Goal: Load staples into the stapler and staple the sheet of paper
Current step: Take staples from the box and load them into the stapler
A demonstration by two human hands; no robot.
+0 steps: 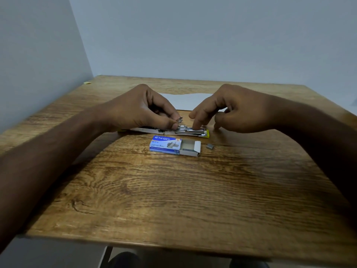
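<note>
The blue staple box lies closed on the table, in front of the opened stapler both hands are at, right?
Not closed: the head view shows the staple box open, its tray slid out. It does lie on the table in front of the opened stapler, with the left hand and right hand at it.

The table (173,190) is warm brown with dark, wavy wood grain. At its far edge lies white paper (185,101). The stapler (193,130) is silver metal with yellow ends. Toward the table's near edge, the box (166,145) is blue with white lettering, its tray white. The staples (209,146) are grey. The wall (193,35) is plain pale grey-blue.
</note>
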